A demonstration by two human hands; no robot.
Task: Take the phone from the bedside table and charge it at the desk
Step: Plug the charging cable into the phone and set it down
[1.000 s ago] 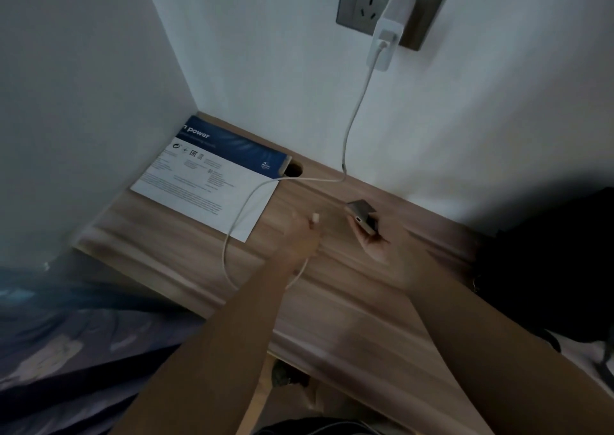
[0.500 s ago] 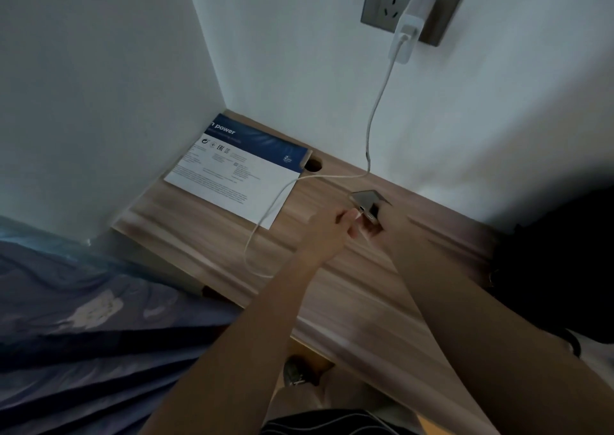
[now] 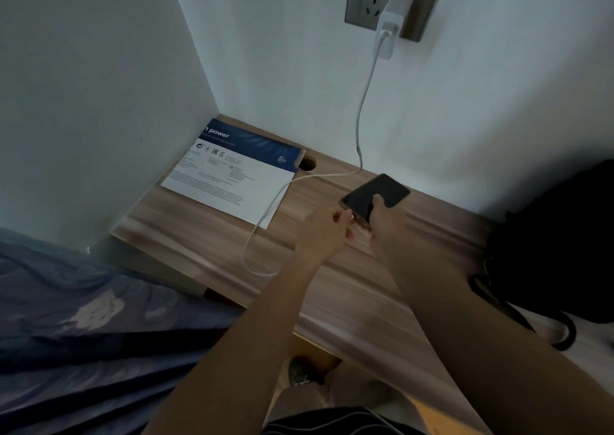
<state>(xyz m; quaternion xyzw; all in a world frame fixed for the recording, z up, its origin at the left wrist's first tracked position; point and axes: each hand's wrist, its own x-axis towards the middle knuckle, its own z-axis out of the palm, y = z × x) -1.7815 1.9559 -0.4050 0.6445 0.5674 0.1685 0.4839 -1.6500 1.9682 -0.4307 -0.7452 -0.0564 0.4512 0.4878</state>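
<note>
A dark phone (image 3: 375, 195) is held screen up just above the wooden desk (image 3: 349, 285), gripped at its near end by my right hand (image 3: 382, 225), thumb on the screen. My left hand (image 3: 327, 232) pinches the plug end of the white charging cable (image 3: 275, 198) right against the phone's near left edge; the plug itself is hidden by my fingers. The cable loops across the desk and climbs the wall to a white charger (image 3: 388, 32) in the grey wall socket (image 3: 392, 2).
A blue and white leaflet (image 3: 232, 172) lies in the desk's far left corner beside a round cable hole (image 3: 307, 164). A black bag (image 3: 558, 245) sits on the desk at right. Blue bedding (image 3: 83, 328) lies lower left. Walls close the corner.
The phone has tipped flat so its dark screen faces up. My left hand has brought the cable end up to the phone's edge. The view has shifted slightly left.
</note>
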